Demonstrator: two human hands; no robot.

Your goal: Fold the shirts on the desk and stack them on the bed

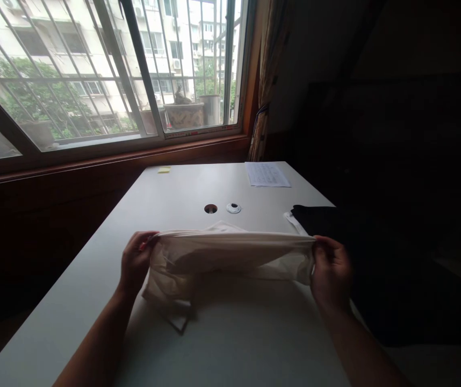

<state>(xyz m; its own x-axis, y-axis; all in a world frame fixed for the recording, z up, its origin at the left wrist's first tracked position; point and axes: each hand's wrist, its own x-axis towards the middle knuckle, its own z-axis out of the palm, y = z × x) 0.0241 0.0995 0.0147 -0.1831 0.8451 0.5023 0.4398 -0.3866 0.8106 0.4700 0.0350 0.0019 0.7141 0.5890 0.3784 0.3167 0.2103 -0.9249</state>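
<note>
A thin white cloth garment (230, 250) is stretched between my two hands above the white table; its exact kind I cannot make out. My left hand (137, 258) is closed on its left upper corner. At the opposite corner, my right hand (331, 269) pinches the fabric with fingers closed. The upper edge runs taut and nearly level, while the lower left part hangs loose and blurred. Some of the fabric behind the taut edge appears to rest on the table. Close by my right hand, a black cloth (323, 220) lies over the table's right edge.
The white table (105, 258) has a round hole (210, 208) and a white ring-shaped grommet (233, 207). Printed papers (268, 174) lie at the far right corner, a yellow sticky note (164, 170) at the far left. Beyond stand a barred window (105, 70) and a curtain (261, 107).
</note>
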